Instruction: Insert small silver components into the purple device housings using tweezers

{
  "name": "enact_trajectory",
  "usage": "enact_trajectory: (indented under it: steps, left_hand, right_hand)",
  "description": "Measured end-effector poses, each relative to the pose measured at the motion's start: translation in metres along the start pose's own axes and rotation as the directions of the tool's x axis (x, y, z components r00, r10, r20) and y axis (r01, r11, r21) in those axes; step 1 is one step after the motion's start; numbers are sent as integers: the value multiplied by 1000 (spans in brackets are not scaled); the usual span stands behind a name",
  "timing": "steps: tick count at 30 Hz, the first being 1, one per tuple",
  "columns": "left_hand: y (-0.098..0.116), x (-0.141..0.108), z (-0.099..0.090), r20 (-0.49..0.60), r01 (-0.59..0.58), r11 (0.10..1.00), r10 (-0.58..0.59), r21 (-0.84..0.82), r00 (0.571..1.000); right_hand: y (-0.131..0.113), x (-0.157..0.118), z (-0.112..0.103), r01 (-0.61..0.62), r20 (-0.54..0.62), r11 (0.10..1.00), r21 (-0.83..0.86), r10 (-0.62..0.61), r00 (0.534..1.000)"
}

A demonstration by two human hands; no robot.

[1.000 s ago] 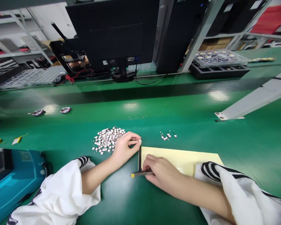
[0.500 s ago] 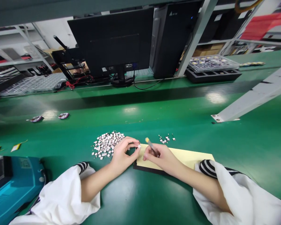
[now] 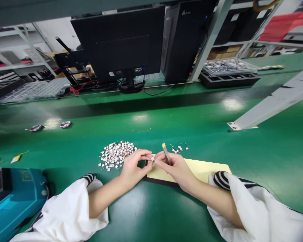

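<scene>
Part [image 3: 153, 159] pinched between thumb and fingertips of the left hand [image 3: 133, 168], above the left end of the yellow pad [image 3: 209, 170]. Right hand [image 3: 178, 168] just beside, fingers closed round a grey tool [image 3: 167, 154], yellow end up (lower end lost in the grip). Contact between right fingertips and part: too small to tell.

To work well here, grip the part lightly by its edges and turn the wanted face toward the right fingertips. Steady both wrists low, bring the right hand in gently, and avoid sideways tugging. Mind any thin lead, as on the loose parts [image 3: 178, 148] past the pad's far edge.

Just beyond the left hand, a heap [image 3: 117, 155] of similar parts, close enough to scatter with a careless knuckle. Over the pad's right end, the right sleeve [image 3: 224, 191], liable to drag it. Left of the left forearm, a blue machine [image 3: 22, 198], limiting elbow room. Farther back, a monitor [image 3: 121, 43] and a tower [image 3: 187, 43]. To the right, a slanting white post [image 3: 272, 99], well apart from the right hand.
</scene>
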State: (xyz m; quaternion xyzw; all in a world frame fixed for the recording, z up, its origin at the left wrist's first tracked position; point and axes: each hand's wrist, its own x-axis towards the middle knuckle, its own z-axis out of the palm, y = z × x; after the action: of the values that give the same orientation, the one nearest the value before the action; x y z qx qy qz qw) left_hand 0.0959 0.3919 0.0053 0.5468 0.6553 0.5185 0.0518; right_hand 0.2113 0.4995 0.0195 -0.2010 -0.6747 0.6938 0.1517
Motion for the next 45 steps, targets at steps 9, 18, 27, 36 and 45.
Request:
enact_trajectory:
  steps: [9, 18, 27, 36, 45]
  left_hand:
    - [2, 1, -1, 18, -102, 976, 100, 194, 995]
    - [-2, 0, 0, 26, -196, 943, 196, 267, 980]
    - [4, 1, 0, 16, -272, 912, 281, 308, 960]
    - [6, -1, -2, 37, -102, 990, 99, 92, 994]
    - [1, 1, -4, 146, -171, 979, 154, 112, 977]
  right_hand:
    - [4, 3, 1, -9, -34, 999, -52, 7, 999]
    - [4, 3, 0, -13, -39, 992, -126, 9, 999]
    - [3, 2, 1, -1, -56, 990, -139, -7, 998]
    - [5, 4, -2, 15, -38, 998, -62, -17, 999]
    - [-1, 6, -4, 43, -30, 961, -274, -54, 998]
